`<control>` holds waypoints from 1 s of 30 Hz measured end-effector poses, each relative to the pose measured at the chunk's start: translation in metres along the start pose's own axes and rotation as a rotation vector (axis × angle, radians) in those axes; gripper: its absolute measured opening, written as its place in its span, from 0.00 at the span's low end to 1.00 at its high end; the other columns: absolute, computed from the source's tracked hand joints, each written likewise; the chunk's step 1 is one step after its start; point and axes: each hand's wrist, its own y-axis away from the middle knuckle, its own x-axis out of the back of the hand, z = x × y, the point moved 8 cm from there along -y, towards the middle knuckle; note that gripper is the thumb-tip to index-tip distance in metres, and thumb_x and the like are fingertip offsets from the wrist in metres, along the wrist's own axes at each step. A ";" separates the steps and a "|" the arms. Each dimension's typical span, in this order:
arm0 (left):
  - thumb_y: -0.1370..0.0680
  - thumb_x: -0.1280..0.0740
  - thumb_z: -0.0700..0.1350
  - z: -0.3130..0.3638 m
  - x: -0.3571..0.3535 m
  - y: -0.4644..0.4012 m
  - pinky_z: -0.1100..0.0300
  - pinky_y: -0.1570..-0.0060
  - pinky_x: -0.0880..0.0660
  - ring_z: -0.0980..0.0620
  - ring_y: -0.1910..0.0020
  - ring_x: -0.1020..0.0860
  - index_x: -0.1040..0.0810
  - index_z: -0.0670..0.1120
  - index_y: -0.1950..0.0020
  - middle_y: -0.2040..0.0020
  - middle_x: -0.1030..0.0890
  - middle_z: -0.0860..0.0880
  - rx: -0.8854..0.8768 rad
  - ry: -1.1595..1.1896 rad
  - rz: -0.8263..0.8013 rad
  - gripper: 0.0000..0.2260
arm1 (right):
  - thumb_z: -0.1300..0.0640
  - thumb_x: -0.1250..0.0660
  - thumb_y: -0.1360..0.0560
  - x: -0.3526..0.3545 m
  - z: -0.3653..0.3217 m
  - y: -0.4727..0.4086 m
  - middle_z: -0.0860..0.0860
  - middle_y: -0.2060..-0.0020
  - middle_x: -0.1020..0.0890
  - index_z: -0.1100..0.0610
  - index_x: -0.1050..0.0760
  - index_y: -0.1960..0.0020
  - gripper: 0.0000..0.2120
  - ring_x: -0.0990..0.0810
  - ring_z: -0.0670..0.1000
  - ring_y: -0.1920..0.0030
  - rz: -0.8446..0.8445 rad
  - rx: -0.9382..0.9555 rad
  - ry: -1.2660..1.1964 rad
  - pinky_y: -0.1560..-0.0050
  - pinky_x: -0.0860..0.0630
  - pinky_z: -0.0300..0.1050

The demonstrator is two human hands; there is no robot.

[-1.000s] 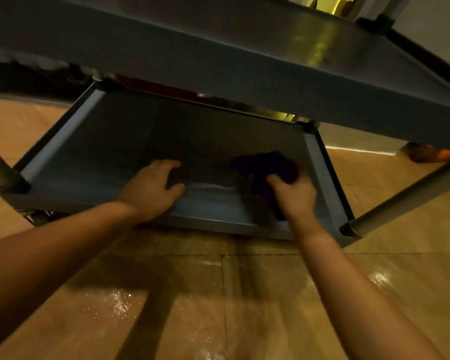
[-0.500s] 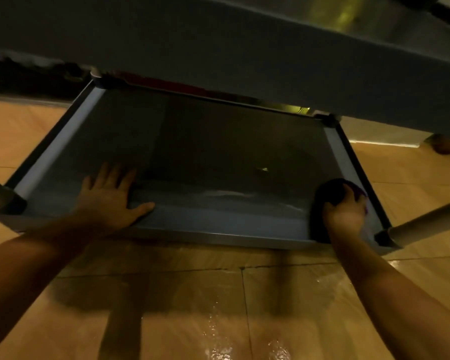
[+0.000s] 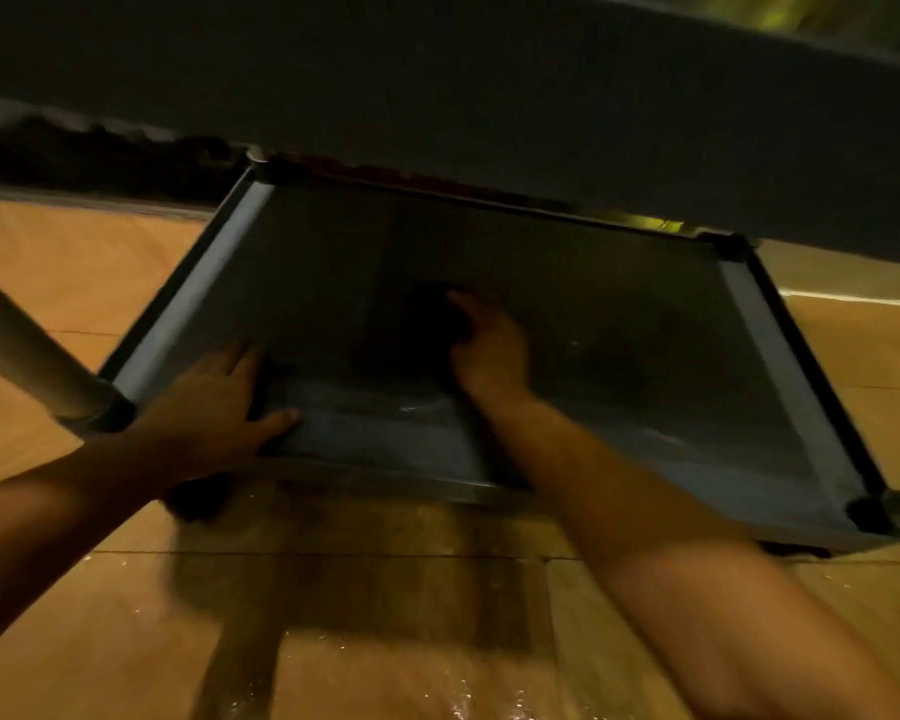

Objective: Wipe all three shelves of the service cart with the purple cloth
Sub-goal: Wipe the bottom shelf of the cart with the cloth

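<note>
pressing down on the dark purple cloth [image 3: 427, 324], the right hand [image 3: 489, 350] has its fingers curled onto it at the middle of the grey metal bottom shelf [image 3: 645, 356]. left of it, the left hand [image 3: 214, 407] lies flat, fingers spread, on the shelf's near rim beside the round metal cart leg [image 3: 27, 350].

The picture is blurred and dim; the grey metal bottom shelf of the cart [image 3: 645, 356] fills the centre, under a wide grey upper shelf [image 3: 489, 96] at 12 o'clock. The right hand [image 3: 489, 350] presses on a dark bunched cloth [image 3: 427, 324] near the shelf's middle; the left hand [image 3: 214, 402] lies flat, fingers spread, over the near rim at 9 o'clock, beside a round metal leg [image 3: 27, 350]; glossy orange floor tiles [image 3: 385, 641] lie at 6 o'clock.
</note>
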 end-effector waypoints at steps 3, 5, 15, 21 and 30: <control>0.26 0.47 0.73 -0.028 -0.015 0.014 0.45 0.23 0.45 0.41 0.20 0.46 0.50 0.44 0.18 0.18 0.48 0.41 0.083 -0.109 -0.013 0.45 | 0.64 0.38 0.21 0.058 0.064 -0.018 0.56 0.27 0.26 0.53 0.33 0.23 0.27 0.26 0.56 0.29 0.178 -0.116 -0.011 0.29 0.32 0.51; 0.29 0.57 0.76 -0.031 -0.024 0.017 0.45 0.22 0.50 0.42 0.19 0.51 0.52 0.45 0.18 0.17 0.51 0.43 0.112 -0.113 -0.014 0.49 | 0.63 0.38 0.21 0.077 0.104 -0.029 0.54 0.28 0.25 0.51 0.34 0.23 0.27 0.26 0.55 0.30 0.189 -0.240 -0.084 0.29 0.29 0.52; 0.32 0.61 0.78 -0.034 -0.030 0.012 0.44 0.22 0.54 0.42 0.19 0.56 0.55 0.45 0.18 0.17 0.55 0.42 0.060 -0.049 -0.076 0.52 | 0.70 0.37 0.24 -0.055 -0.041 -0.004 0.57 0.29 0.23 0.59 0.24 0.30 0.23 0.27 0.57 0.28 -0.040 -0.014 -0.244 0.26 0.38 0.41; 0.21 0.42 0.64 -0.055 -0.011 0.039 0.51 0.24 0.46 0.46 0.20 0.46 0.50 0.48 0.18 0.18 0.46 0.45 0.021 0.224 0.109 0.38 | 0.52 0.32 0.24 -0.088 -0.105 0.029 0.50 0.27 0.26 0.45 0.24 0.30 0.22 0.28 0.53 0.27 -0.331 0.179 -0.183 0.29 0.35 0.42; 0.34 0.57 0.83 -0.049 -0.029 0.044 0.50 0.24 0.57 0.46 0.19 0.57 0.60 0.47 0.19 0.17 0.58 0.45 -0.052 -0.031 -0.006 0.55 | 0.56 0.32 0.22 -0.108 -0.135 0.003 0.55 0.25 0.29 0.49 0.33 0.23 0.29 0.31 0.59 0.26 -0.347 0.053 -0.191 0.26 0.34 0.50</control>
